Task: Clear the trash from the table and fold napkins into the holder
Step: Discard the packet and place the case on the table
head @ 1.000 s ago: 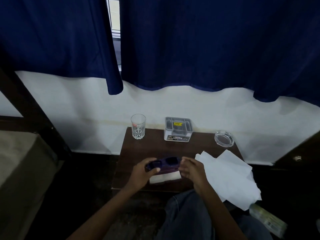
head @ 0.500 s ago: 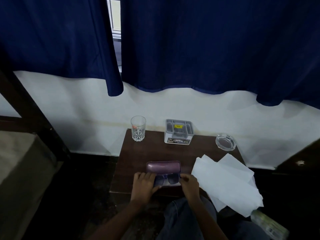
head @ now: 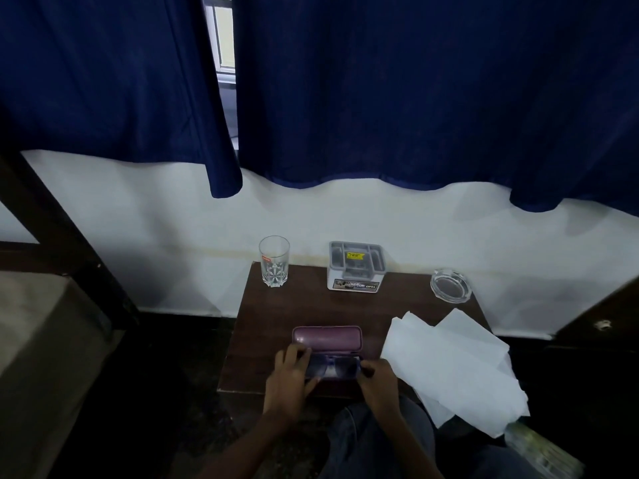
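Legend, placed relative to the grey and white square plastic holder (head: 356, 271) at the table's far edge.

(a) Printed label strip (head: 356, 284) on the holder's near face: the word "OPEL" at its right end; the small print to the left is illegible.

(b) Yellow sticker (head: 356, 255) inside the holder: dark print, unreadable.

(c) Clear faceted drinking glass (head: 274, 261), left of the holder: small red mark (head: 265, 258), too small to read.

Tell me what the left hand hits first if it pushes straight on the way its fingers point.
Probably the raised lid of the purple glasses case, just beyond the sunglasses the left hand holds; depth is unclear.
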`<state>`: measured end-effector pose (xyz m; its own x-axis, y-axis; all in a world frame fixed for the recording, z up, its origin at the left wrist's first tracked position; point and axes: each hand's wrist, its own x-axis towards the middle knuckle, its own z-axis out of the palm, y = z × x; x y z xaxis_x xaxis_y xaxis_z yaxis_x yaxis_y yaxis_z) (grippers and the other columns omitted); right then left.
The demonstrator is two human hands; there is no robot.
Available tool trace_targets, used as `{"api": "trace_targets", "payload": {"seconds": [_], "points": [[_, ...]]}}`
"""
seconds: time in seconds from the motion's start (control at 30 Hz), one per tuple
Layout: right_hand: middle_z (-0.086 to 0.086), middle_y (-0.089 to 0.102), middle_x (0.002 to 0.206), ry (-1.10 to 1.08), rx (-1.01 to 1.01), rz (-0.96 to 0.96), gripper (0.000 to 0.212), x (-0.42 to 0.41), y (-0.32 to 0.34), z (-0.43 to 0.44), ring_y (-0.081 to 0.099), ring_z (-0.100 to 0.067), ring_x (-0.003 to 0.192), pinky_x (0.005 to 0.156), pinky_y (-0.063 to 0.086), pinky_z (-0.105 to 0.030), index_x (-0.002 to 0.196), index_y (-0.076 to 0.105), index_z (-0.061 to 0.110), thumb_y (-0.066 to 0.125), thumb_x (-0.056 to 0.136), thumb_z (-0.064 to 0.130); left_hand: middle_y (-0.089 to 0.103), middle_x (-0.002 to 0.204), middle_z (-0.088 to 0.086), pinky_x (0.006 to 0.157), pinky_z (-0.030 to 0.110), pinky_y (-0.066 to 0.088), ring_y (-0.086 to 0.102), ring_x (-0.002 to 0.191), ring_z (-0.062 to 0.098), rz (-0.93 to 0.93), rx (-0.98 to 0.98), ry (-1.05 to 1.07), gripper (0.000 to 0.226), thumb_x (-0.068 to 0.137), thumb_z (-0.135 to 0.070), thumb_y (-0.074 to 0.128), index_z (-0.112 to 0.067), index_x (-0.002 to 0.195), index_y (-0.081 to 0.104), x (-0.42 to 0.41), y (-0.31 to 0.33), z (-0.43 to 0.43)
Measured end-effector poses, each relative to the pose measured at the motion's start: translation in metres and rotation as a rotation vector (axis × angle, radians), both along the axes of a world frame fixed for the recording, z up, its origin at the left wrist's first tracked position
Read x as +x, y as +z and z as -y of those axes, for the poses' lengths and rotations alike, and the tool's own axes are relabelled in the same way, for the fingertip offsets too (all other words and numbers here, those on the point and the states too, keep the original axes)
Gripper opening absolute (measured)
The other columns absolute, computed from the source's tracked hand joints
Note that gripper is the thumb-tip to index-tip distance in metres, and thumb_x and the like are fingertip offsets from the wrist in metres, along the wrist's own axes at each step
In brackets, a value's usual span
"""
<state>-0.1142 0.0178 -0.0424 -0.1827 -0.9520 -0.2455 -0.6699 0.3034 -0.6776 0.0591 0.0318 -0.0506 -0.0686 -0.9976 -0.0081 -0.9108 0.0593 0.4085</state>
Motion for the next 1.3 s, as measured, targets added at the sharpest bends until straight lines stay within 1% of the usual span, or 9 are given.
{"api": "trace_targets", "payload": {"seconds": [0.13, 0.23, 0.43, 0.67, 0.8, 0.97, 1.07, 1.2, 1.3], "points": [[-0.004, 0.055, 0.079, -0.02, -0.036, -0.006, 0.023, 0.001, 0.0, -0.001, 0.045, -0.006, 0.062, 0.059, 0.031, -0.015, 0.067, 0.059, 0.017, 0.055, 0.082, -0.001, 0.035, 0.144, -0.002, 0.086, 0.029, 0.05, 0.036, 0.126, 0.021, -0.049, -0.022, 0.057, 0.06, 0.083, -0.039, 0.059, -0.022, 0.137, 0.04, 0.004, -0.003, 0.0], [-0.002, 0.056, 0.089, -0.05, -0.03, 0.032, 0.016, 0.001, 0.001, -0.003, 0.05, -0.014, 0.082, 0.075, 0.035, -0.021, 0.09, 0.066, 0.007, 0.054, 0.084, -0.001, 0.025, 0.148, -0.005, 0.094, 0.027, 0.045, 0.029, 0.131, 0.018, -0.134, 0.007, 0.105, 0.064, 0.084, -0.04, 0.059, -0.026, 0.141, 0.033, 0.005, 0.002, -0.001], [-0.003, 0.061, 0.097, -0.058, -0.007, 0.077, 0.017, 0.001, 0.002, -0.004, 0.053, -0.015, 0.089, 0.081, 0.038, -0.021, 0.099, 0.065, 0.008, 0.053, 0.087, 0.004, 0.037, 0.146, 0.016, 0.111, 0.035, 0.028, 0.035, 0.135, 0.03, -0.595, 0.14, 0.43, 0.053, 0.092, -0.015, 0.052, -0.005, 0.141, 0.034, 0.01, 0.006, 0.017], [-0.009, 0.067, 0.104, -0.096, 0.036, 0.113, 0.02, -0.003, -0.005, -0.001, 0.06, -0.023, 0.097, 0.087, 0.044, -0.027, 0.104, 0.066, 0.009, 0.055, 0.087, 0.006, 0.048, 0.138, 0.015, 0.104, 0.04, 0.04, 0.048, 0.124, 0.034, -1.059, 0.432, 0.619, 0.044, 0.093, -0.005, 0.044, -0.005, 0.137, 0.04, 0.019, 0.012, 0.042], [-0.021, 0.067, 0.107, -0.156, 0.041, 0.258, 0.023, -0.004, 0.011, -0.003, 0.061, -0.035, 0.098, 0.092, 0.048, -0.049, 0.105, 0.066, -0.001, 0.056, 0.085, -0.001, 0.053, 0.132, 0.016, 0.087, 0.039, 0.047, 0.055, 0.107, 0.027, -1.09, 0.502, 0.597, 0.046, 0.092, 0.003, 0.041, -0.009, 0.135, 0.044, 0.02, 0.019, 0.041], [-0.028, 0.062, 0.105, -0.275, 0.086, 0.438, 0.033, -0.008, 0.023, -0.003, 0.06, -0.043, 0.098, 0.091, 0.049, -0.051, 0.118, 0.056, -0.012, 0.048, 0.086, -0.011, 0.056, 0.111, 0.008, 0.048, 0.012, 0.05, 0.052, 0.096, 0.024, -1.076, 0.481, 0.495, 0.055, 0.088, 0.016, 0.03, -0.012, 0.131, 0.047, 0.013, 0.035, 0.035], [-0.017, 0.061, 0.096, -0.305, 0.124, 0.475, 0.039, -0.009, 0.02, -0.001, 0.06, -0.032, 0.086, 0.089, 0.052, -0.048, 0.125, 0.053, -0.006, 0.046, 0.087, -0.01, 0.058, 0.114, 0.006, 0.059, 0.022, 0.05, 0.054, 0.097, 0.022, -1.088, 0.501, 0.501, 0.049, 0.089, 0.011, 0.029, -0.013, 0.124, 0.054, 0.015, 0.037, 0.036], [-0.018, 0.061, 0.09, -0.358, 0.135, 0.566, 0.03, -0.009, 0.022, -0.001, 0.06, -0.032, 0.075, 0.067, 0.052, -0.034, 0.114, 0.058, -0.011, 0.044, 0.088, -0.01, 0.056, 0.106, 0.008, 0.067, 0.027, 0.043, 0.057, 0.085, 0.02, -1.127, 0.501, 0.567, 0.015, 0.097, -0.014, 0.038, -0.017, 0.103, 0.052, 0.018, 0.034, 0.039], [-0.011, 0.061, 0.078, -0.407, 0.148, 0.621, 0.025, -0.009, 0.019, 0.002, 0.056, -0.024, 0.067, 0.067, 0.052, -0.031, 0.111, 0.059, -0.007, 0.044, 0.092, -0.002, 0.057, 0.105, 0.007, 0.073, 0.032, 0.044, 0.056, 0.095, 0.025, -1.155, 0.492, 0.59, 0.01, 0.096, -0.021, 0.043, -0.018, 0.095, 0.053, 0.019, 0.027, 0.04]]}}
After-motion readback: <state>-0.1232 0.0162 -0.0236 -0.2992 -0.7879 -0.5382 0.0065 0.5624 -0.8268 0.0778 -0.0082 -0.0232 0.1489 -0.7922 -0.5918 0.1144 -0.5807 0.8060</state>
